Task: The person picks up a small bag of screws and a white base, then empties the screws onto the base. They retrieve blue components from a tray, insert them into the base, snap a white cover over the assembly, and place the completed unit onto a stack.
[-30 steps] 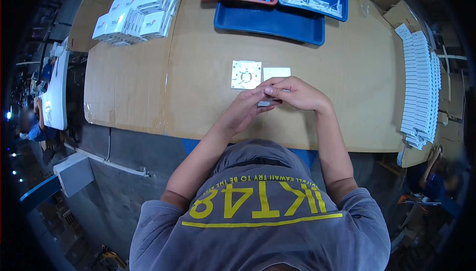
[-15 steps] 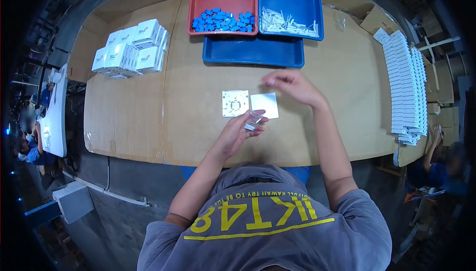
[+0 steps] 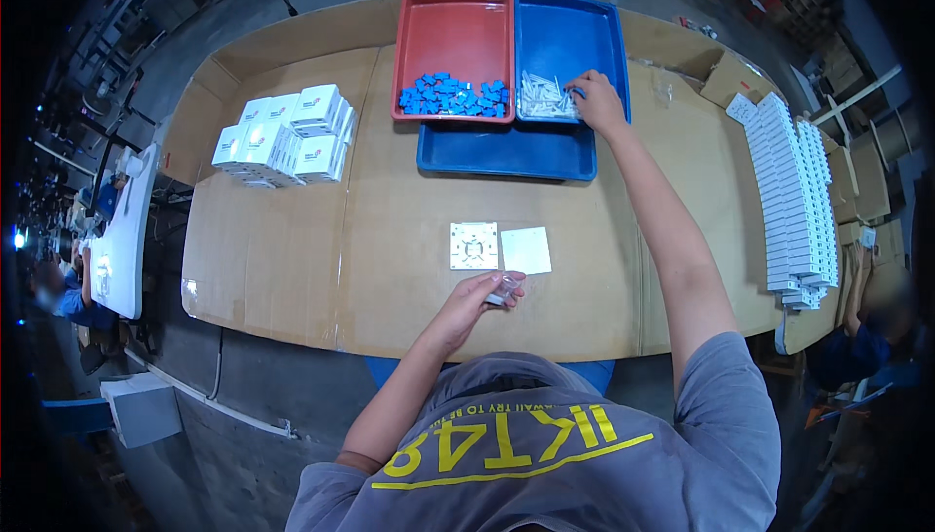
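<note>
My left hand (image 3: pixel 472 303) is curled round a small clear plastic bag (image 3: pixel 506 286) with something whitish in it, just below two flat pieces on the table. One is a square white plate (image 3: pixel 473 246) with cutouts; the other is a plain white square (image 3: pixel 526 250) to its right. My right hand (image 3: pixel 598 101) reaches into the upper blue tray (image 3: pixel 570 30), fingers bent together over thin white sticks (image 3: pixel 543 95). A speck of blue shows at its fingertips; whether that is a held piece is unclear.
A red tray (image 3: pixel 455 30) holds many small blue pieces (image 3: pixel 453 96). A lower blue tray (image 3: pixel 506 152) stands in front. Stacked white boxes (image 3: pixel 282 133) sit at left, tall rows of white plates (image 3: pixel 784 206) at right. Other people work at both sides.
My right hand has moved away from above the white square, out to the white sticks in the upper blue tray. My left hand still holds the bag. The view has tilted up.
</note>
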